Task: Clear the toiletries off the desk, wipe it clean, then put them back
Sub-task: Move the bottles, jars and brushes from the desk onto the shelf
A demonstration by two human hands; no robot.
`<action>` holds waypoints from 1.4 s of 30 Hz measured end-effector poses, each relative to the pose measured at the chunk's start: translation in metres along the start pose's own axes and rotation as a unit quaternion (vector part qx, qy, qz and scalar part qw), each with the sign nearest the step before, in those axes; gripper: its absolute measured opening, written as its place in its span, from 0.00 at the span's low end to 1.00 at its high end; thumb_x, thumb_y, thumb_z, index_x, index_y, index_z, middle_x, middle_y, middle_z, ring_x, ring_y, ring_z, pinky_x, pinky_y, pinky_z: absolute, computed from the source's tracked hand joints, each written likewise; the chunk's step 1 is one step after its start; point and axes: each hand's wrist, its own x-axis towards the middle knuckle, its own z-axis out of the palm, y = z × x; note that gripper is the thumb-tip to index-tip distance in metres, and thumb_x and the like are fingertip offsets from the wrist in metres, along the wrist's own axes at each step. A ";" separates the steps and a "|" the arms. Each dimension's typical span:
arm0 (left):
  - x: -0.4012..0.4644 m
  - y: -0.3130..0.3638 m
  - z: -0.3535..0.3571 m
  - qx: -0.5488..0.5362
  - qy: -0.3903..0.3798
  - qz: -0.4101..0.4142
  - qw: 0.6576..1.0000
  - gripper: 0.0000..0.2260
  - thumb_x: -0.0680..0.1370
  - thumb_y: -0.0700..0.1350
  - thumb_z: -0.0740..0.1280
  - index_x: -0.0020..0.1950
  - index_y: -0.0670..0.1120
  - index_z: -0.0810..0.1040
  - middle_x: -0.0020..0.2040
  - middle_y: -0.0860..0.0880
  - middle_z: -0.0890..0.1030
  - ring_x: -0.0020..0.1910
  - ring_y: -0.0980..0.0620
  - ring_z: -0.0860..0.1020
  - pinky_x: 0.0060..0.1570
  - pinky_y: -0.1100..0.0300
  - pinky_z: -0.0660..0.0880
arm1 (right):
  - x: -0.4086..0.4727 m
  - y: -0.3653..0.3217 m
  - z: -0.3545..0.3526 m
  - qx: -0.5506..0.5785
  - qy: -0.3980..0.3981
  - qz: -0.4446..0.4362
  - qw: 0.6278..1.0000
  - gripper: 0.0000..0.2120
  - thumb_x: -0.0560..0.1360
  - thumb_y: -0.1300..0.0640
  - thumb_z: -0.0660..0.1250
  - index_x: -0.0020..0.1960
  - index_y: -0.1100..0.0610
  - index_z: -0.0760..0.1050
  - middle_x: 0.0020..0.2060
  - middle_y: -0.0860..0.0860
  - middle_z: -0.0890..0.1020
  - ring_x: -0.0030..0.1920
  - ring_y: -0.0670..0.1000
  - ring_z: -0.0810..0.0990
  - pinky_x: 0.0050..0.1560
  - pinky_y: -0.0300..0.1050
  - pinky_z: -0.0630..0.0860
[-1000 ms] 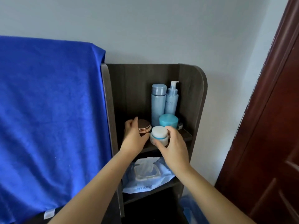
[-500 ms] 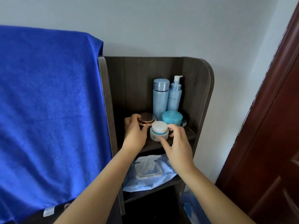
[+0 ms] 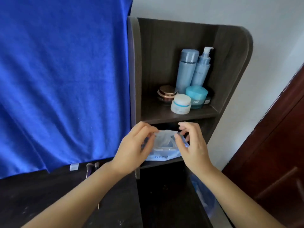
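Note:
On the upper shelf [image 3: 156, 115] of a dark wooden cubby stand a tall light-blue bottle [image 3: 186, 71], a pump bottle [image 3: 201, 69], a teal jar [image 3: 196, 96], a white jar [image 3: 181, 104] and a jar with a rose-gold lid [image 3: 167, 94]. A blue wet-wipes pack [image 3: 162, 156] lies on the lower shelf with its white flip lid raised. My left hand [image 3: 133, 147] grips the pack's left side. The fingers of my right hand [image 3: 192, 145] pinch at the lid's right corner. Both hands hide the pack's sides.
A large blue towel [image 3: 62, 79] hangs at the left over the dark desk [image 3: 49, 195]. Two brush handles [image 3: 92, 167] show under its hem. A dark red door [image 3: 271, 145] is at the right. A blue plastic bag [image 3: 204, 199] sits low beside the cubby.
Both hands let go of the rose-gold and white jars on the upper shelf and dropped to the wipes pack below. The view has tilted downward.

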 end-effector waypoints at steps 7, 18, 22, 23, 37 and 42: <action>-0.155 -0.111 -0.053 0.120 -0.021 -0.367 0.922 0.04 0.76 0.41 0.61 0.47 0.45 0.75 0.35 0.54 0.72 0.32 0.53 0.72 0.36 0.58 0.65 | -0.091 -0.037 0.118 0.056 -0.283 0.056 0.956 0.10 0.75 0.48 0.58 0.53 0.50 0.70 0.45 0.47 0.75 0.41 0.42 0.75 0.41 0.39 0.74; -0.224 -0.181 -0.031 0.223 -0.208 -0.506 0.807 0.12 0.77 0.51 0.61 0.53 0.43 0.68 0.54 0.44 0.77 0.56 0.43 0.73 0.52 0.51 0.68 | -0.143 -0.078 0.278 -0.113 -0.450 0.212 0.860 0.15 0.76 0.49 0.62 0.55 0.60 0.69 0.53 0.57 0.77 0.51 0.59 0.79 0.44 0.51 0.75; -0.222 -0.182 -0.035 0.202 -0.208 -0.517 0.805 0.08 0.77 0.46 0.60 0.51 0.42 0.68 0.52 0.43 0.78 0.52 0.41 0.75 0.47 0.52 0.67 | -0.141 -0.077 0.289 -0.139 -0.444 0.252 0.848 0.11 0.76 0.54 0.63 0.52 0.61 0.71 0.51 0.58 0.80 0.51 0.59 0.80 0.46 0.49 0.76; -0.222 -0.180 -0.037 0.186 -0.199 -0.530 0.803 0.08 0.77 0.46 0.59 0.50 0.42 0.68 0.51 0.43 0.77 0.51 0.40 0.75 0.45 0.53 0.67 | -0.139 -0.077 0.287 -0.131 -0.438 0.263 0.850 0.10 0.76 0.55 0.63 0.51 0.62 0.71 0.50 0.59 0.80 0.50 0.59 0.80 0.46 0.49 0.76; -0.073 -0.026 -0.083 0.011 0.163 -0.351 0.922 0.10 0.75 0.42 0.65 0.39 0.52 0.66 0.34 0.52 0.76 0.36 0.59 0.74 0.33 0.73 0.68 | -0.019 -0.089 0.069 0.092 -0.167 0.116 0.975 0.04 0.75 0.57 0.64 0.44 0.51 0.69 0.31 0.44 0.74 0.34 0.46 0.75 0.36 0.33 0.70; -0.023 0.059 -0.034 -0.016 0.223 -0.281 0.933 0.12 0.75 0.41 0.66 0.39 0.54 0.66 0.34 0.53 0.76 0.37 0.56 0.74 0.34 0.74 0.69 | 0.030 -0.056 -0.008 0.131 -0.092 0.100 0.982 0.05 0.75 0.59 0.66 0.46 0.52 0.70 0.35 0.43 0.77 0.36 0.42 0.77 0.36 0.28 0.71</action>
